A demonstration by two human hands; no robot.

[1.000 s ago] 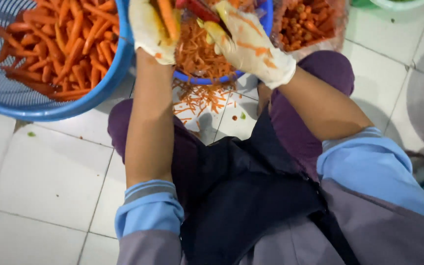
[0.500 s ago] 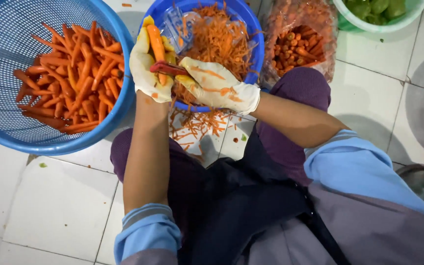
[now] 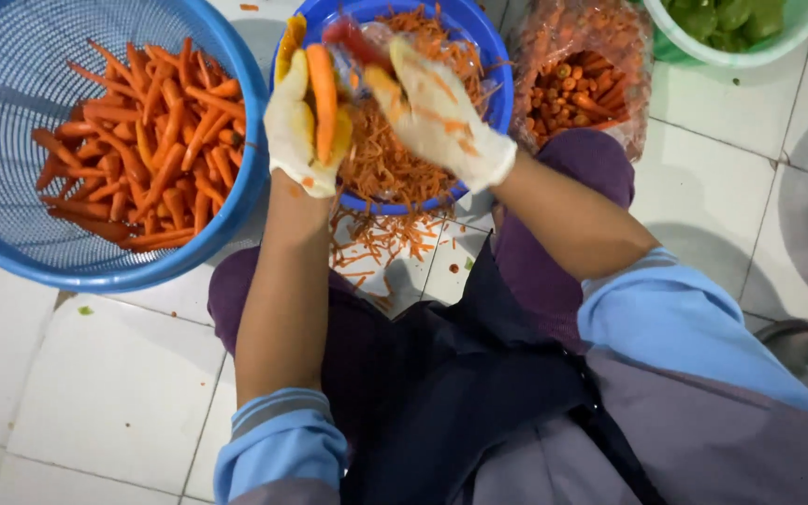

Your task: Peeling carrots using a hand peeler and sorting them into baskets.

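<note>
Over the blue basin point(image 3: 493, 89), my left hand point(image 3: 303, 131) clasps a carrot point(image 3: 322, 101) mid-peel while my right hand point(image 3: 437, 117) clenches the red-handled peeler point(image 3: 355, 42); next stroke needs the blade drawn lengthwise.

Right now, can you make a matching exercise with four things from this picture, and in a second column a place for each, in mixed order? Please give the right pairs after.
Things:
1. carrot
2. peelings
3. peeled carrots
4. green vegetables

Places:
A. in the pale green bowl, top right
B. in the big blue basket, left
C. in the left hand
D. in the blue bowl under the hands

Pairs: 1-C, 2-D, 3-B, 4-A
</note>
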